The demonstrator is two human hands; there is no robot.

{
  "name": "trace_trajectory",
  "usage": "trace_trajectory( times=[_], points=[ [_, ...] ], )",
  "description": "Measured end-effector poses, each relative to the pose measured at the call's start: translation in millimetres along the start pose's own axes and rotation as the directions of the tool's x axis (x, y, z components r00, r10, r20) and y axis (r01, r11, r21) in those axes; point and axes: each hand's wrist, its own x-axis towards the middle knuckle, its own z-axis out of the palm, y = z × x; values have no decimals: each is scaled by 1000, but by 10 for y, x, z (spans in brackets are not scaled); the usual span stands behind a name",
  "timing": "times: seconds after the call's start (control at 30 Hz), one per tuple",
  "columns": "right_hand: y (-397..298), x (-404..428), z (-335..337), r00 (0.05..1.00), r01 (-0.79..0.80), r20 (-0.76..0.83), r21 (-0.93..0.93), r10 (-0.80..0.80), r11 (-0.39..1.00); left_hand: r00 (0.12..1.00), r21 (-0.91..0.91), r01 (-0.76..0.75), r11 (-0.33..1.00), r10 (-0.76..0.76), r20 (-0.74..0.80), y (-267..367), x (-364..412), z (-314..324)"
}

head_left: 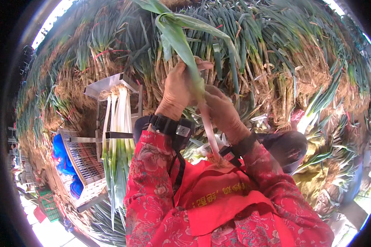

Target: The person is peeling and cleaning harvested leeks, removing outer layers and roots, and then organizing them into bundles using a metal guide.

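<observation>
A large leek-like green onion (208, 125) slants across my body, its rooted end near my lap and its green leaves reaching up and away. My left hand (177, 88) is around its green part, with the thumb and fingers partly behind the leaf. Just below, my right hand (221, 109) grips the stalk where green turns to white. Some fingertips are hidden behind the plant. To my left, several cleaned green onions (120, 108) rest in a metal frame (103, 83), roots against its end plate.
Bundles of unpeeled green onions (259, 55), some tied with red bands, cover the ground ahead. On the left are a woven plastic basket (91, 154) with blue plastic (61, 154) and a green crate (48, 202). Further green onions (344, 160) lie at right beside yellow sacking (310, 182).
</observation>
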Motion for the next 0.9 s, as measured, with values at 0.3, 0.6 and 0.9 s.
trace_trajectory(
  times=[0.3, 0.6, 0.9],
  points=[
    [316, 95, -65, 989, 20, -133, 546, 63, 837, 1000, -146, -10, 989, 12, 12, 141, 122, -266],
    [208, -468, -502, 911, -47, -272, 677, 310, 734, 998, -419, -48, 907, 59, 13, 368, 237, -629],
    [-137, -1408, -1842, 765, 114, -620, 398, 175, 910, 984, -517, -174, 838, 161, -71, 616, 239, -1139]
  ],
)
